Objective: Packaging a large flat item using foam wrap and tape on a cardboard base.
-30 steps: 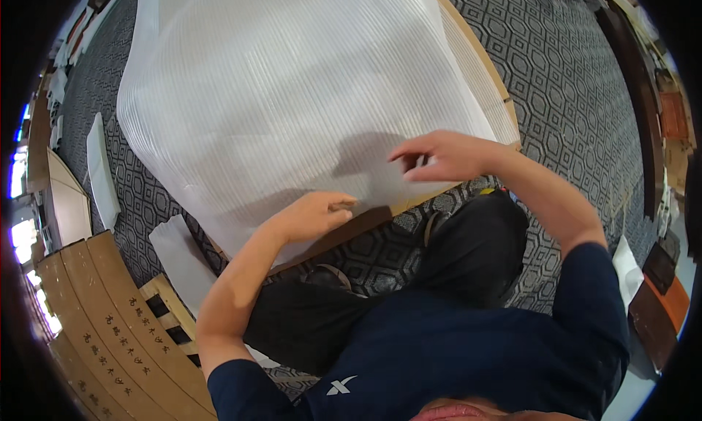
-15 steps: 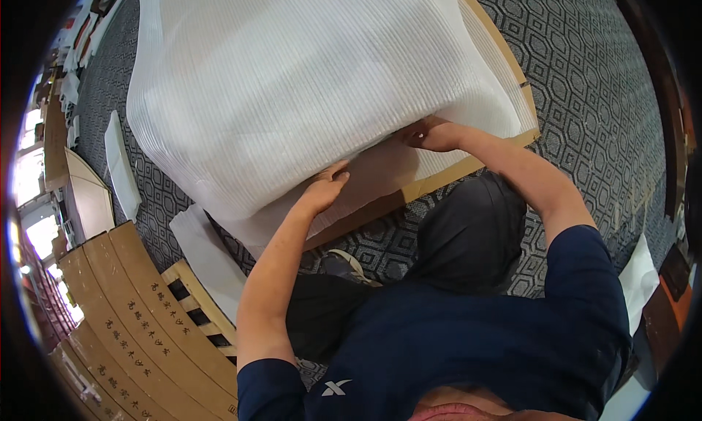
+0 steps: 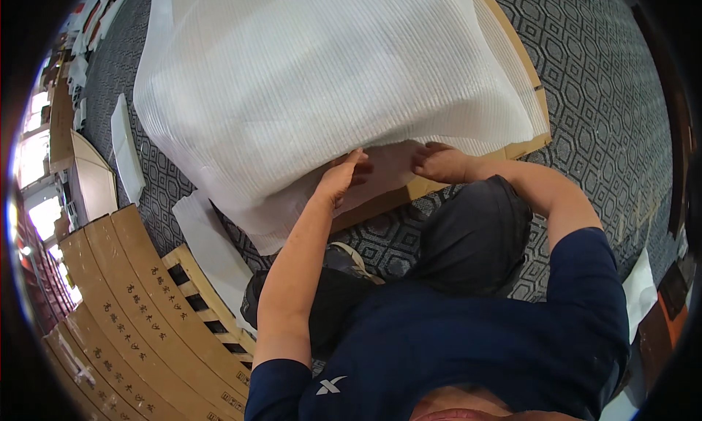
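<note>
Patterned grey carpet (image 3: pixel 592 106) covered much of the floor. On it, right in front of the person, lay the big ribbed white foam sheet (image 3: pixel 314 77), its near edge bowed up so that a white under-layer (image 3: pixel 391 168) showed below. Brown cardboard (image 3: pixel 424 189) poked out along the sheet's near and right sides, probably as a base between foam and carpet. To the left, long brown boxes (image 3: pixel 139 311) lay side by side, a wooden pallet (image 3: pixel 196 273) showing at their edge, perhaps to keep them off the floor. The left hand (image 3: pixel 341 179) was at the sheet's raised edge, fingers loosely apart; the right hand (image 3: pixel 441 163) sat near it, fingers curled in. I took both to be steadying that edge, but could not tell whether either actually pinched the foam
</note>
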Available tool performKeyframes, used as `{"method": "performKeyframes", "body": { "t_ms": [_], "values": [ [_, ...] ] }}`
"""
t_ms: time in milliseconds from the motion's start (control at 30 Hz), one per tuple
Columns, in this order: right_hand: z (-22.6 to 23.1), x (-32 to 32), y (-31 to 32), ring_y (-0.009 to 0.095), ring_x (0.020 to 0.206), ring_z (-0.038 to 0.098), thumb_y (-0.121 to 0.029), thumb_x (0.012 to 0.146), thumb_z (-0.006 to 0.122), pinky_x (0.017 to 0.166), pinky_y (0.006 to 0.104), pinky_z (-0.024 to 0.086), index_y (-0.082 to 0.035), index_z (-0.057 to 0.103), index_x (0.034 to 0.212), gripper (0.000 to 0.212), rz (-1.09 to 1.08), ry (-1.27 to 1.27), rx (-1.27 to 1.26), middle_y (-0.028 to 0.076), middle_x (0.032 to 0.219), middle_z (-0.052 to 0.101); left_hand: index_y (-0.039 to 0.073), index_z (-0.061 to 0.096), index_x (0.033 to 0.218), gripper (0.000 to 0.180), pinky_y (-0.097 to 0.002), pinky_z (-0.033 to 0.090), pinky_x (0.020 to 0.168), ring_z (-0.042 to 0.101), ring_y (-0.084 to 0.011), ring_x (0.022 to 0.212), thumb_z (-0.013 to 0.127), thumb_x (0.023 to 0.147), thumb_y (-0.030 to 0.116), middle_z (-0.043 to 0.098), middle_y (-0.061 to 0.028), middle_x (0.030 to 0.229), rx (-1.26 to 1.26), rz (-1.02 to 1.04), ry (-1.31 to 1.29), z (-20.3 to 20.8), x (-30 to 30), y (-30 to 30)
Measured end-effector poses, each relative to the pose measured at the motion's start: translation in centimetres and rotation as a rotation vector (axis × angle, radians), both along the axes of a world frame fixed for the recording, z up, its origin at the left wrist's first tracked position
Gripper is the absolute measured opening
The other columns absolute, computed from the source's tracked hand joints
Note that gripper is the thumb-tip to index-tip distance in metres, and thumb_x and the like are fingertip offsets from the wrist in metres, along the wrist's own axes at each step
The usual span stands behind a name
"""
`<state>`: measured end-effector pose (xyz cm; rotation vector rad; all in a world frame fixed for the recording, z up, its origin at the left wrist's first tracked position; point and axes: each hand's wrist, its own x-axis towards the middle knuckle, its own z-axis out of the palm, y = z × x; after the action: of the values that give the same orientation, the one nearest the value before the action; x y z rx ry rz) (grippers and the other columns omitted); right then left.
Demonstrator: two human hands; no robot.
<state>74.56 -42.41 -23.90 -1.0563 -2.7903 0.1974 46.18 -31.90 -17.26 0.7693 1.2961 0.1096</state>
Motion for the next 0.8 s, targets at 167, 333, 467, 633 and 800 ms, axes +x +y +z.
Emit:
{"method": "performKeyframes", "body": {
  "t_ms": [167,333,467,633,800],
  "values": [
    [6.0,-0.3,2.3,0.026,0.116,0.059,-0.020,0.092,0.063,0.103,0.0384,0.047,-0.009,0.064,0.109,0.020,0.016,-0.142,-0.227,0.007,0.122,0.062,0.008,0.068,0.103,0.039,-0.0299,0.050,0.076,0.072,-0.0208,0.087,0.057,0.108,0.045,0.070,-0.0061,0.089,-0.180,0.035,0.024,-1.1,-1.5,0.5],
    [10.3,-0.4,5.1,0.024,0.113,0.057,-0.018,0.092,0.063,0.103,0.0379,0.046,-0.009,0.063,0.102,0.014,-0.081,0.052,0.055,0.006,0.120,0.059,0.011,0.065,0.093,0.040,-0.0298,0.047,0.068,0.070,-0.0192,0.074,0.056,0.108,0.047,0.063,-0.0023,0.073,-0.245,0.021,0.016,-2.6,-1.9,1.7],
    [9.5,-1.0,5.5,0.023,0.111,0.057,-0.015,0.090,0.063,0.104,0.0356,0.044,-0.009,0.062,0.098,0.010,-0.206,0.324,0.219,0.004,0.118,0.058,0.009,0.065,0.096,0.038,-0.0316,0.049,0.069,0.067,-0.0204,0.071,0.056,0.107,0.044,0.063,-0.0043,0.076,0.076,-0.143,0.039,1.2,-1.3,-0.1],
    [10.0,-1.2,5.7,0.023,0.112,0.057,-0.014,0.090,0.064,0.105,0.0359,0.044,-0.009,0.063,0.098,0.009,-0.278,0.310,0.200,0.003,0.118,0.059,0.007,0.062,0.114,0.036,-0.0383,0.050,0.084,0.063,-0.0291,0.099,0.070,0.094,0.036,0.064,-0.0120,0.112,1.395,-1.148,0.357,7.3,-6.5,-6.4],
    [9.5,-1.3,5.5,0.023,0.111,0.058,-0.012,0.091,0.065,0.104,0.0365,0.045,-0.009,0.063,0.098,0.008,-0.291,0.321,0.197,0.003,0.119,0.059,0.005,0.060,0.136,0.060,-0.0422,0.043,0.112,0.055,-0.0316,0.132,0.077,0.087,0.033,0.056,-0.0144,0.145,1.711,-1.232,0.436,8.9,-8.8,-3.0]
  ]
}}
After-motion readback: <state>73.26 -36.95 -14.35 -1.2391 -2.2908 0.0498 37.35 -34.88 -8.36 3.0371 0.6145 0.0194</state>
